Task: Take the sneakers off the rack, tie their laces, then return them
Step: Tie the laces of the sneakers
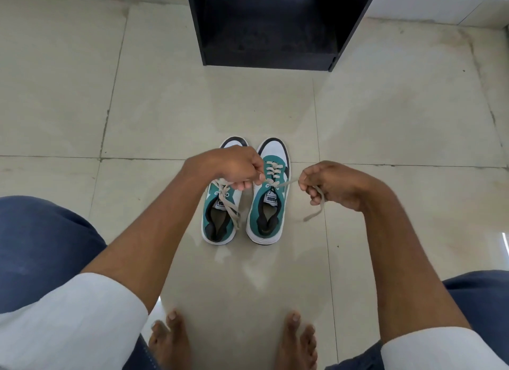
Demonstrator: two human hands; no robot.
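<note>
Two teal-and-white sneakers stand side by side on the tiled floor, toes pointing away from me. The left sneaker [219, 221] has loose beige laces trailing over its opening. Over the right sneaker [268, 204], my left hand [234, 167] pinches one end of its lace and my right hand [330, 185] grips the other end [314, 212], which dangles below my fingers. The lace is pulled taut sideways between both hands. The black rack [271, 56] stands on the floor beyond the sneakers, and its lower shelf holds nothing.
My bare feet [234, 339] rest on the floor just behind the sneakers, with my knees in blue trousers at both sides. A pale wall base runs along the top right.
</note>
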